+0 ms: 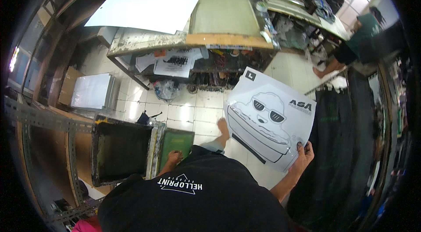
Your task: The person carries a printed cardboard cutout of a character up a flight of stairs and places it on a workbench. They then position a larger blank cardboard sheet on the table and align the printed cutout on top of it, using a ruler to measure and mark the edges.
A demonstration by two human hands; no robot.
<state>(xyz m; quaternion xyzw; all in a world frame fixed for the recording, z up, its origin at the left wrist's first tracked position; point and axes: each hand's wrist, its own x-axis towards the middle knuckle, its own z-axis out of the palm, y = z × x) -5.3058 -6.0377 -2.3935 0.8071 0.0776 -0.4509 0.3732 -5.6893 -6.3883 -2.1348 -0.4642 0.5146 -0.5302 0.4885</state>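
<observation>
Right hand (302, 156) holding up a printed sheet (261, 110), left hand (175, 157) curling at a green-meshed screen (183, 139)

With the clock centred on the middle of the view, the printed sheet is hanging tilted between three and four o'clock, above the tiled floor (199, 122). It is showing a line-drawn figure wearing dark sunglasses. The right hand is clamping the sheet's lower right edge at four o'clock, thumb in front, other fingers wrapping behind.

The left hand is hovering over or touching the green-meshed screen at seven o'clock; its fingers are curling in, but I cannot tell whether they are closing on anything. A dark-meshed frame (123, 152) is standing just beside that screen, toward eight o'clock.

A worktable (147, 43) is stretching across eleven to twelve o'clock, carrying a large white sheet (144, 10) at eleven and a pale flat screen (224, 15) at twelve. Beneath it, loose papers (175, 62) are lying on a shelf. A clear plastic bag (165, 90) is sitting on the floor between nine and ten. Another person (367, 34) is bending forward at two o'clock, well apart.
</observation>
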